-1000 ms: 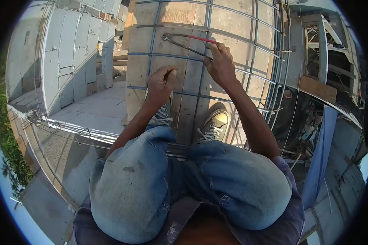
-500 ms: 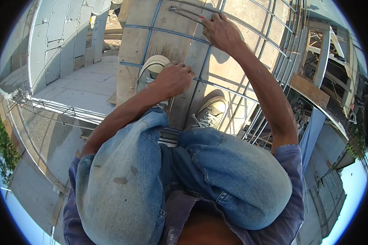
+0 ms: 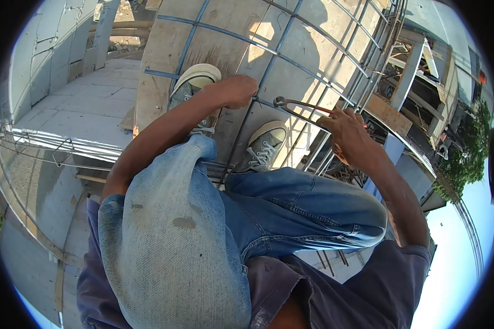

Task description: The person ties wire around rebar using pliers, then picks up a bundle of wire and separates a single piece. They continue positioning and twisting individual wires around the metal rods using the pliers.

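My right hand (image 3: pixel 352 137) grips pincers (image 3: pixel 280 102) with red on the handles. Their handles are spread, and the jaws point left at a rebar crossing just beside my left hand. At that crossing my left hand (image 3: pixel 238 91) is closed, knuckles up, against the steel bar. Whatever its fingers pinch is hidden. The rebar grid (image 3: pixel 236 36) lies over plywood boards (image 3: pixel 219 46). My shoes (image 3: pixel 266 147) stand among the bars, one on each side of a lengthwise bar.
Parallel rebars (image 3: pixel 380 52) run in a bundle along the right side. A pale ledge (image 3: pixel 101 90) and grey panels (image 3: pixel 49 60) are to the left. Timber framing (image 3: pixel 414 71) rises beyond the right edge, where the level drops off. My shadow falls on the boards ahead.
My right hand has drawn the pincers back from the far bars, down and right, to the crossing near my left hand. My left hand's fingers have curled in, and my right knee has lowered.
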